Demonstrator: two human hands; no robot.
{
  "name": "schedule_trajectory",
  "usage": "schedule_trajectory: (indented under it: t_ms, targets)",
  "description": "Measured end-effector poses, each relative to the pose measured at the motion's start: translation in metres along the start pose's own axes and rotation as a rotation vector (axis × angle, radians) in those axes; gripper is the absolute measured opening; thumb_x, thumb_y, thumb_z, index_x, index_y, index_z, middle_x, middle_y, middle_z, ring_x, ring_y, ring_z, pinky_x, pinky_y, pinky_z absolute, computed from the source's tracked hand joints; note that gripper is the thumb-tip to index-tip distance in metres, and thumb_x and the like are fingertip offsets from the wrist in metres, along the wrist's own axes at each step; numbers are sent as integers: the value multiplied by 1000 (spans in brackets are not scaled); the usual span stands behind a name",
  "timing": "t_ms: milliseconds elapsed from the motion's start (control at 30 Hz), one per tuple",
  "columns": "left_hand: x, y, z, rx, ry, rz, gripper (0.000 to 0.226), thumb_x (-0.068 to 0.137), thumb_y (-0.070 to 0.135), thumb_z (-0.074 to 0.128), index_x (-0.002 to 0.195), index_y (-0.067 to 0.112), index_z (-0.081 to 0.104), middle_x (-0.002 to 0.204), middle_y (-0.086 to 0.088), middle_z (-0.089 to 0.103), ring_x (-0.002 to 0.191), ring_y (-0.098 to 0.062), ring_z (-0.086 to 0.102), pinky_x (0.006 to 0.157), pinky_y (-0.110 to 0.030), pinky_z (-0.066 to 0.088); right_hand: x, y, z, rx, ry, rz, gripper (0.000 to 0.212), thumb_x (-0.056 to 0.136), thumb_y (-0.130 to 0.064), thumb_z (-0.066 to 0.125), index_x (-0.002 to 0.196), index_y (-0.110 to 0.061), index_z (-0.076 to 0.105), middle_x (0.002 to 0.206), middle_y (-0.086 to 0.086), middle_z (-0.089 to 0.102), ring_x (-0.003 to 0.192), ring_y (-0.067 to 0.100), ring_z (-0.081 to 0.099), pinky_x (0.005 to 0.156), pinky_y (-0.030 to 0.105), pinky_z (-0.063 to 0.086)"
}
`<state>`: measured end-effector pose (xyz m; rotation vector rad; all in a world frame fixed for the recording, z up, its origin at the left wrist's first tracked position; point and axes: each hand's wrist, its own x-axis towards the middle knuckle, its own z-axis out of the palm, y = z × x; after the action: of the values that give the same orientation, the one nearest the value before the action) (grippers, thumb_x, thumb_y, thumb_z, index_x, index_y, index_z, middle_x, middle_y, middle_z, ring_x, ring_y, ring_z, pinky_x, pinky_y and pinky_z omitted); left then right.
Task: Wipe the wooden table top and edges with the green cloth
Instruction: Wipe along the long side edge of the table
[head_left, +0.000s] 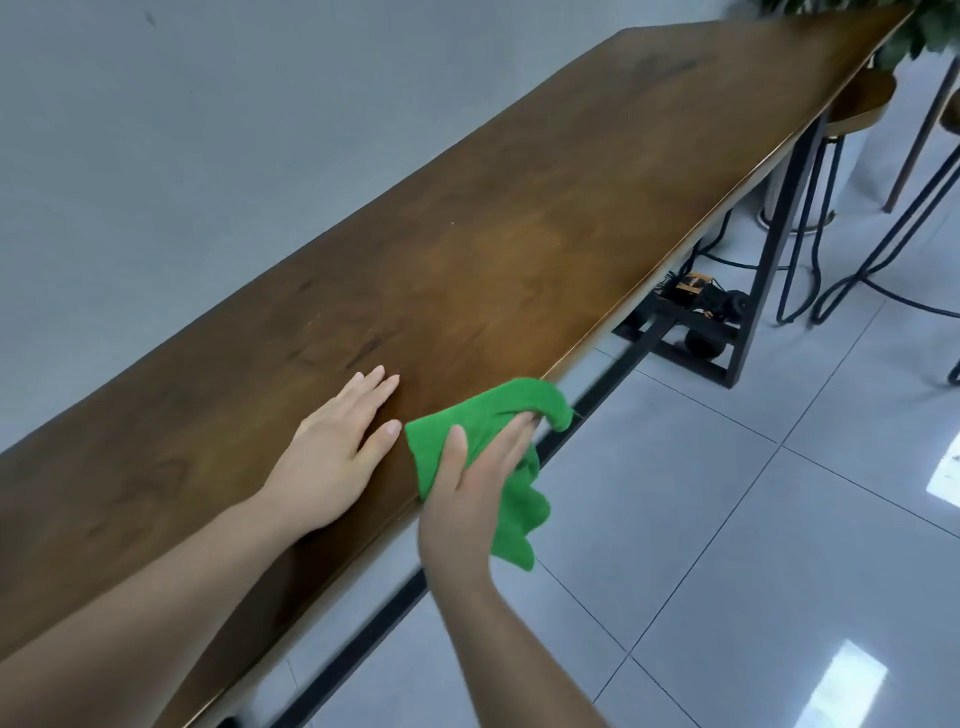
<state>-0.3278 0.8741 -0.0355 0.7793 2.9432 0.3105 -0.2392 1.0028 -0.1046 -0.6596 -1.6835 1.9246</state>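
Note:
A long, narrow wooden table (545, 223) runs from the lower left to the upper right along a grey wall. My left hand (340, 444) lies flat on the table top, fingers straight and palm down. My right hand (475, 491) grips the green cloth (483, 415) at the table's near edge, thumb on top and fingers wrapped around the cloth. Part of the cloth lies on the table top and the rest hangs down over the edge.
The table's black metal frame (763, 291) stands on a grey tiled floor. Cables and a small yellow and black device (693, 291) lie under the table. Round stools with black wire legs (841, 156) and a green plant (930, 26) stand at the far right.

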Motion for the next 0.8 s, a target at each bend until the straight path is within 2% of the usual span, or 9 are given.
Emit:
schedule_trajectory:
  t_ms: [167,300,433,533,600,667,700,767,800]
  targets:
    - [-10,-17,7,11,50,12,56,116,58,29,171,46,28,179,25,14,166,1,6,135,-41,14,-124,9,47,38,-99,15,75,116,-49,34,165,-41,-23,176,-28,-27,164,-7,-14,127,10,4]
    - [-10,-17,9,29,63,17,57,115,59,25,171,47,25,179,25,14,166,0,7,135,-43,15,-128,10,50,-30,-103,-30,76,118,-41,35,165,-38,-24,172,-32,-31,161,-11,-16,122,4,2]
    - [-11,-18,10,30,59,18,58,115,60,23,172,47,23,180,25,11,167,0,5,135,-43,14,-74,3,36,-81,-3,-74,77,119,-33,39,170,-29,-18,180,-14,-19,164,-6,-10,124,6,1]
    - [-10,-15,9,35,60,6,59,115,59,22,172,46,22,180,25,11,167,-1,4,135,-42,13,-11,-7,18,-70,82,9,76,119,-29,39,174,-14,-11,184,4,-13,168,11,-3,111,-6,-3]
    - [-11,-14,8,43,60,-2,59,115,59,20,172,46,21,180,24,10,167,-1,4,136,-42,13,32,-13,0,-80,95,20,74,120,-29,36,174,-12,-11,184,7,-13,168,14,-3,101,-11,-6]
    - [-12,-13,7,50,55,-4,59,115,60,19,173,46,20,181,24,10,167,-2,4,136,-43,14,77,-16,-21,-112,92,11,73,120,-29,35,174,-11,-11,184,8,-13,168,16,-4,99,-11,-10]
    - [-13,-12,7,52,56,-4,59,116,60,18,173,46,19,181,24,10,167,-2,4,136,-44,14,101,-17,-33,-110,92,7,73,120,-29,35,174,-10,-11,184,9,-13,168,17,-5,105,-7,-11]
    - [-12,-12,7,60,58,-5,58,116,60,17,173,47,19,180,25,10,167,-1,3,136,-44,14,143,-22,-53,-113,104,15,74,120,-30,36,174,-8,-11,184,10,-13,169,20,-7,122,13,-9]
    - [-12,-13,7,63,57,-6,58,116,59,17,173,47,18,180,25,9,167,-1,3,136,-44,14,157,-25,-59,-113,117,23,75,120,-31,36,174,-8,-11,184,10,-13,170,20,-7,123,19,-6]
